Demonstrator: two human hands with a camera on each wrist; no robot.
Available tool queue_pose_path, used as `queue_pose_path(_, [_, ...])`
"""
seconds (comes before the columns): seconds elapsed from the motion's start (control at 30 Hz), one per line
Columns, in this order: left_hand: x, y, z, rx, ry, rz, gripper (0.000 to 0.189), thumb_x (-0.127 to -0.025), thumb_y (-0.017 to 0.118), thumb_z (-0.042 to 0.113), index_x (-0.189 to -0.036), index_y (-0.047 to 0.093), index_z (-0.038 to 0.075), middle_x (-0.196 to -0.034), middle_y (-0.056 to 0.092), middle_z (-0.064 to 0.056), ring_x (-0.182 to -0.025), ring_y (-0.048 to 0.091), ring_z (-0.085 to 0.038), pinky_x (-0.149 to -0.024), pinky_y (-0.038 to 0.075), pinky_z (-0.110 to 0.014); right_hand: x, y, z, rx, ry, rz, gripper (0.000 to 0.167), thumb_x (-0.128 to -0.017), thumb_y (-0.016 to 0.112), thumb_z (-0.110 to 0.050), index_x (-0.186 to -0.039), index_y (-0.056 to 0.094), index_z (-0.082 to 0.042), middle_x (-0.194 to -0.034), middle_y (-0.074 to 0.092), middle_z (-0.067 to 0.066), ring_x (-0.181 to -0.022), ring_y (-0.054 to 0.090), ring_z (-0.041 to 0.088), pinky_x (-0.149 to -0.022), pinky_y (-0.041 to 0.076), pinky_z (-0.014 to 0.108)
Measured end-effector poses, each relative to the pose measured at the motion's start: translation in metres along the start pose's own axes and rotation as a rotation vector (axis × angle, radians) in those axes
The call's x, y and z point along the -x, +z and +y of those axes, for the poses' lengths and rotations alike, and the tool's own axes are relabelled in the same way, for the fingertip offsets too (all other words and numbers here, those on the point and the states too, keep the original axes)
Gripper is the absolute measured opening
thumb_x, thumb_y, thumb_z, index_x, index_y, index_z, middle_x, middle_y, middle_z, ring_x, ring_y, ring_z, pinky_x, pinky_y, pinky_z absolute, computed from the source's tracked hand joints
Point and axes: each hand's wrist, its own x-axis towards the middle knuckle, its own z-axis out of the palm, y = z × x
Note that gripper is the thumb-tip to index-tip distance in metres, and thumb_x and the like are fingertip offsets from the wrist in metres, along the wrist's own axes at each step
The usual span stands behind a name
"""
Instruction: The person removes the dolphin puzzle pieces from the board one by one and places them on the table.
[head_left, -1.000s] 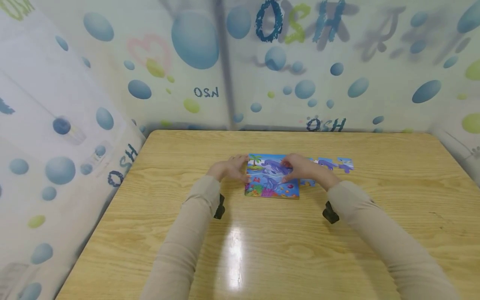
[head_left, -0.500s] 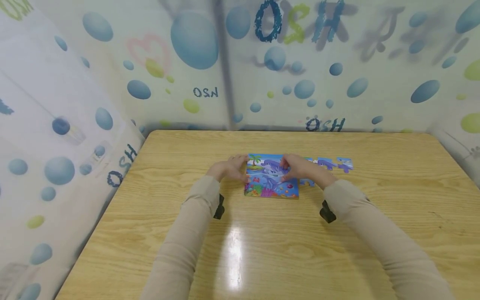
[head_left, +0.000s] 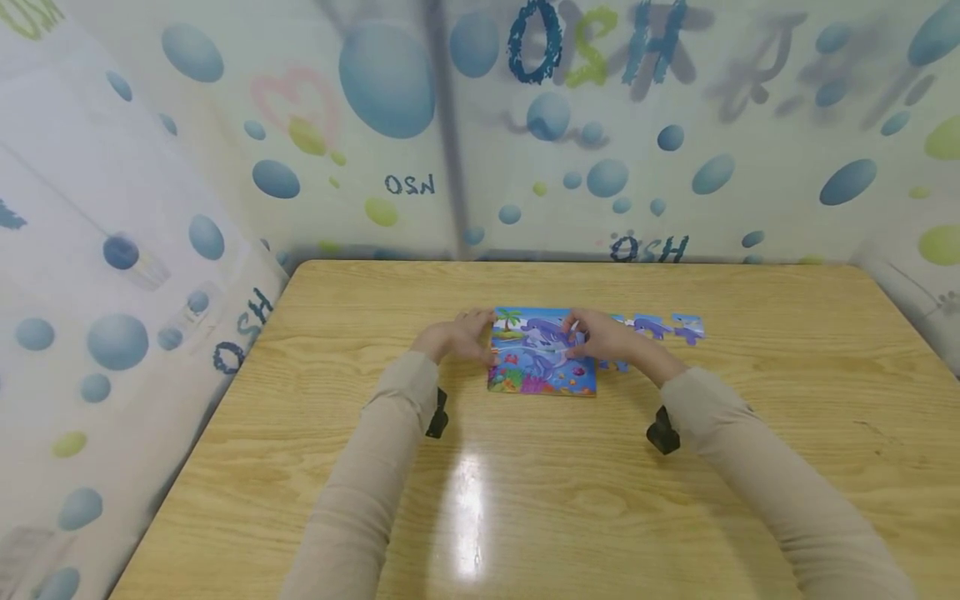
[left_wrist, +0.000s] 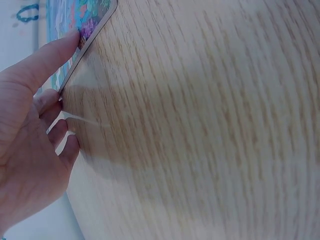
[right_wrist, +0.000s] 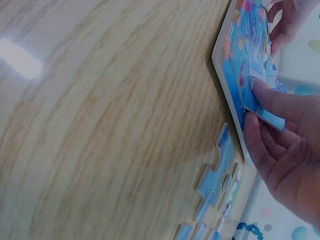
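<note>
A colourful sea-scene jigsaw puzzle (head_left: pixel 536 375) with dolphins and a palm tree lies in its board on the table. My left hand (head_left: pixel 459 337) rests along the board's left side. In the left wrist view its straight thumb (left_wrist: pixel 55 52) touches the rim, with the forefinger at the same edge farther on. From the right, my right hand (head_left: pixel 606 335) reaches over the board. Its thumb and fingers pinch a blue puzzle piece (right_wrist: pixel 270 119), which is tilted up over the right part of the picture.
Loose puzzle pieces (head_left: pixel 652 327) lie right of the board, partly behind my right hand; a separate dolphin-picture piece (head_left: pixel 688 328) is farthest right. The wooden table (head_left: pixel 570 492) meets a bubble-patterned wall covering (head_left: pixel 360 225) at the back and left.
My right hand keeps its pinch and shifts only slightly over the board, its wrist swinging a little left and then back right. The left hand stays at the board's side.
</note>
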Motion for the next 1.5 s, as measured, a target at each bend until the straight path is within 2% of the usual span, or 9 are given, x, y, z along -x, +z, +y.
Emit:
queue_pose_path(0.13, [0.0,0.0,0.001,-0.002,-0.009,-0.001,0.084,-0.085,0.062,0.036,-0.148,0.009,0.015,-0.156,0.002,-0.006,-0.143,-0.001,-0.031,-0.116,0.006,-0.049,0.001,0.0,0.0,0.039,-0.011,0.005,0.026,-0.084,0.065,-0.011,-0.104,0.05,-0.003,-0.108,0.056,0.015,-0.096,0.054,0.028,-0.067,0.043,0.027])
queue_pose_path(0.3, [0.0,0.0,0.001,-0.016,-0.009,-0.003,0.084,-0.085,0.061,0.037,-0.148,0.009,0.016,-0.156,0.001,-0.006,-0.142,-0.001,-0.032,-0.116,0.006,-0.05,0.002,0.0,-0.001,0.072,-0.014,-0.008,0.024,-0.085,0.063,-0.012,-0.104,0.051,-0.003,-0.104,0.057,0.014,-0.079,0.05,0.02,-0.064,0.041,0.026])
queue_pose_path(0.43, [0.001,0.0,0.001,-0.012,-0.001,-0.005,0.084,-0.086,0.061,0.037,-0.148,0.009,0.015,-0.156,0.0,-0.007,-0.142,-0.002,-0.032,-0.116,0.005,-0.049,0.002,0.0,-0.001,0.085,-0.003,-0.016,0.023,-0.088,0.06,-0.013,-0.105,0.05,-0.003,-0.103,0.056,0.014,-0.075,0.047,0.019,-0.063,0.04,0.026])
queue_pose_path(0.5, [0.001,0.0,0.001,-0.01,0.003,-0.004,0.084,-0.086,0.061,0.036,-0.148,0.009,0.014,-0.156,0.0,-0.007,-0.142,-0.002,-0.032,-0.116,0.005,-0.049,0.002,0.001,0.0,0.09,-0.012,-0.018,0.023,-0.089,0.058,-0.013,-0.107,0.05,-0.002,-0.105,0.056,0.015,-0.079,0.05,0.021,-0.065,0.042,0.028])
queue_pose_path(0.7, [0.0,0.001,0.0,-0.002,0.002,-0.007,0.084,-0.085,0.061,0.037,-0.148,0.009,0.015,-0.156,0.0,-0.006,-0.142,-0.002,-0.032,-0.116,0.005,-0.049,0.007,-0.001,0.004,0.058,-0.023,-0.028,0.036,-0.092,0.053,-0.016,-0.123,0.046,0.001,-0.122,0.051,0.023,-0.109,0.052,0.034,-0.086,0.047,0.044])
queue_pose_path(0.77, [0.0,0.001,-0.001,0.003,0.002,-0.005,0.085,-0.085,0.061,0.037,-0.148,0.009,0.016,-0.156,0.0,-0.006,-0.142,-0.002,-0.032,-0.116,0.005,-0.05,0.01,-0.003,0.007,0.03,-0.01,-0.025,0.039,-0.093,0.052,-0.017,-0.127,0.044,0.001,-0.124,0.049,0.025,-0.11,0.052,0.036,-0.088,0.047,0.046])
queue_pose_path(0.87, [0.0,0.001,-0.001,0.01,0.001,-0.004,0.085,-0.085,0.061,0.037,-0.148,0.008,0.016,-0.156,-0.001,-0.006,-0.142,-0.003,-0.032,-0.116,0.004,-0.05,0.015,-0.008,0.011,-0.016,0.006,-0.023,0.042,-0.093,0.051,-0.017,-0.129,0.041,0.002,-0.124,0.049,0.025,-0.105,0.055,0.034,-0.086,0.049,0.044])
queue_pose_path(1.1, [0.001,0.0,-0.002,0.035,-0.003,-0.011,0.085,-0.086,0.061,0.035,-0.148,0.005,0.017,-0.156,-0.003,-0.005,-0.143,-0.005,-0.029,-0.117,0.002,-0.048,0.026,-0.021,0.024,-0.074,0.004,-0.051,0.032,-0.095,0.045,-0.008,-0.123,0.039,0.006,-0.112,0.052,0.027,-0.086,0.062,0.026,-0.074,0.054,0.036])
queue_pose_path(1.5, [0.001,0.001,-0.003,0.035,0.013,-0.013,0.086,-0.085,0.062,0.036,-0.148,0.006,0.015,-0.156,-0.001,-0.006,-0.143,-0.004,-0.029,-0.117,0.002,-0.047,0.052,-0.042,0.052,-0.105,0.081,0.005,0.039,-0.097,0.037,-0.003,-0.132,0.031,0.011,-0.109,0.048,0.03,-0.082,0.06,0.026,-0.07,0.054,0.034])
